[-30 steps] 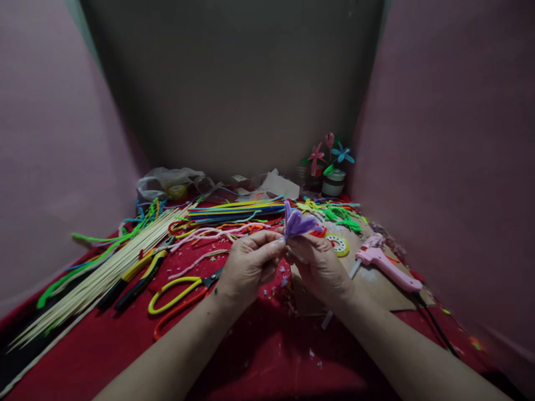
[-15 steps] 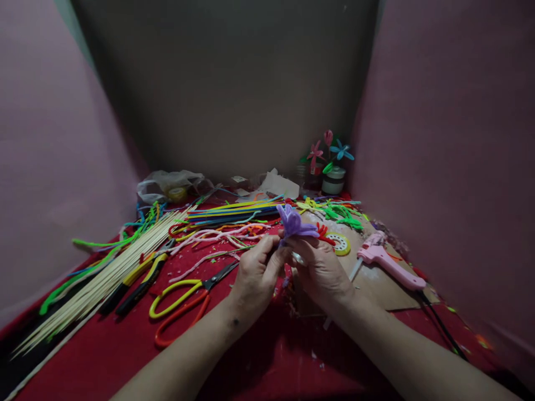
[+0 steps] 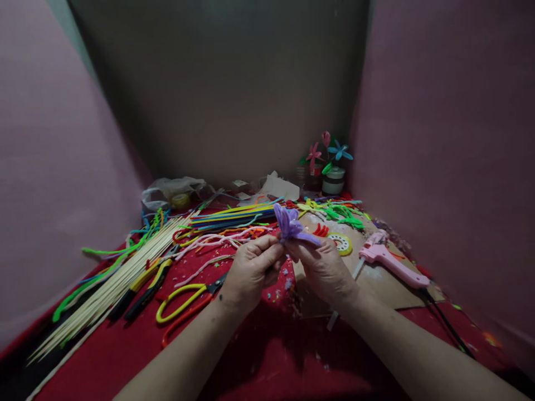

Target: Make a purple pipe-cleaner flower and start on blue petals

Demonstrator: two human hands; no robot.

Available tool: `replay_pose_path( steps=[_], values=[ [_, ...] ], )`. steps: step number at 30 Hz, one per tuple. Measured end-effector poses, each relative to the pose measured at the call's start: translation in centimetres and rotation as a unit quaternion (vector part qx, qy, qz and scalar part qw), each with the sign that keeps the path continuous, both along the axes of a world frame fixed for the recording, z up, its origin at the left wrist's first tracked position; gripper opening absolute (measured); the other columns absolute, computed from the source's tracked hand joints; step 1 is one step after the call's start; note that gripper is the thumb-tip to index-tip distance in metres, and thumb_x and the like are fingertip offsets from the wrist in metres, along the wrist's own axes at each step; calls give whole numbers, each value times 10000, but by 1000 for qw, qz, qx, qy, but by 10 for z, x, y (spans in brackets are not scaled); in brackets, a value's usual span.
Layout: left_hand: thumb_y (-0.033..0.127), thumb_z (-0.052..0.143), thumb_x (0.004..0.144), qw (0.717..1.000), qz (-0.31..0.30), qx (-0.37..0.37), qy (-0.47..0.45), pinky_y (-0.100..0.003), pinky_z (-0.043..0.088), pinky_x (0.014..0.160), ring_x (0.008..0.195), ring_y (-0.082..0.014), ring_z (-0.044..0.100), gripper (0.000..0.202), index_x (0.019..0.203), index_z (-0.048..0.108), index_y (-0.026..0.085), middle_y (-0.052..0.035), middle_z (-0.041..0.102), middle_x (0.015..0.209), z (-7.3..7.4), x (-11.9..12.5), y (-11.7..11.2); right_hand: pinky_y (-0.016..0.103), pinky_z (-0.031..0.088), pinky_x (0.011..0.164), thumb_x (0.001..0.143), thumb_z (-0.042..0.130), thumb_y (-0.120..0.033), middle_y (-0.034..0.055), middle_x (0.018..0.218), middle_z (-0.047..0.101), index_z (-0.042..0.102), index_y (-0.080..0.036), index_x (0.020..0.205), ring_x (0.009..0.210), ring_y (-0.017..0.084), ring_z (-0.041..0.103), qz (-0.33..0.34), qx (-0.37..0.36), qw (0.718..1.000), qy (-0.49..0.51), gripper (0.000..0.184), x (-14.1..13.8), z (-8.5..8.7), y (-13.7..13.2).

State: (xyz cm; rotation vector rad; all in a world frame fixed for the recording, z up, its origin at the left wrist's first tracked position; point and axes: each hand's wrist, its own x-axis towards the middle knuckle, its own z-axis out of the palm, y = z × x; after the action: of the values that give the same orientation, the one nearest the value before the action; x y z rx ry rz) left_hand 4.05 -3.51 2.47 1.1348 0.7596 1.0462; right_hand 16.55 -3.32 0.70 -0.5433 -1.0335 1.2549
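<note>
The left hand point(image 3: 251, 270) is pinching the fuzzy purple pipe-cleaner flower point(image 3: 290, 227) low at its base, and the right hand point(image 3: 328, 273) is gripping it close beside, probably sparing the soft petals point(image 3: 283, 219) a squeeze. The flower is hovering above the red cloth point(image 3: 267, 345). Rightward, the pink plastic glue gun point(image 3: 390, 260) is resting on flat brown cardboard point(image 3: 376, 292), which is presumably catching drips.

Bare hands are seen here, left hand point(image 3: 251, 274) and right hand point(image 3: 330, 273); a small dark spot point(image 3: 221, 297) is spotted at the left wrist, and slender, uncovered forearms point(image 3: 184, 342) are shown.
</note>
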Motion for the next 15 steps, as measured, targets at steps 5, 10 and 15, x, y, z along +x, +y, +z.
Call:
replay_pose_path(
  steps=[5,10,15],
  values=[
    [277,599,778,991,-95,-56,-74,-120,161,313,308,10,220,173,710,515,142,64,426,498,-5,-4,2,288,412,739,668,712,-283,-27,584,568,686,-217,605,676,139,515,29,5,999,-23,95,9,-1,4],
    [270,610,765,961,-223,-112,-122,-119,170,290,297,13,132,162,702,532,144,82,362,470,-9,-12,6,321,405,800,674,709,-316,-10,643,648,727,-220,704,688,145,556,155,1,987,-32,103,14,4,1],
    [332,569,797,978,-190,-71,-50,-133,170,318,319,2,185,193,738,534,151,70,383,512,-4,-12,7,282,403,758,708,684,-279,-18,635,639,730,-211,701,636,118,524,124,8,992,-2,83,11,4,0]
  ],
)
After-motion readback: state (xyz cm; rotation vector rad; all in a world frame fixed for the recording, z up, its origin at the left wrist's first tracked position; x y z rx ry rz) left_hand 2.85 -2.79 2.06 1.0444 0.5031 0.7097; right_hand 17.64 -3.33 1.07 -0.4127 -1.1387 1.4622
